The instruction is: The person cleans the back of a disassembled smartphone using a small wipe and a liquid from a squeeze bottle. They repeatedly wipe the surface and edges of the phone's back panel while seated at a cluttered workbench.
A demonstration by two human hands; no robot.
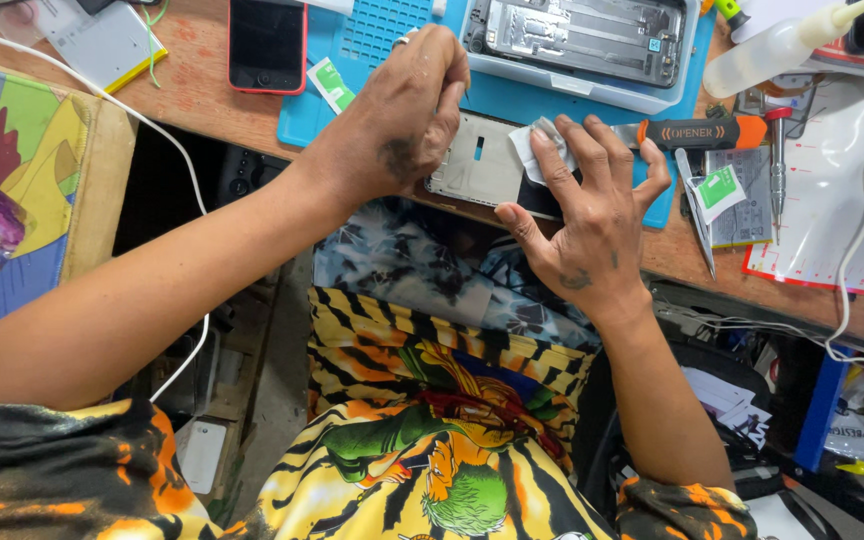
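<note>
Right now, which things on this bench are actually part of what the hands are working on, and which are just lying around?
In use:
left hand steadying the phone panel
right hand pressing a white wipe on it

Lying about:
red phone
opened phone chassis
orange-handled opener tool
squeeze bottle
tweezers

A dark phone screen [266, 42] in a red frame is seen at the top of the worktop [202, 100]. Small white-and-green stickers are seen beside it [332, 86] and at the right [718, 190].
</note>
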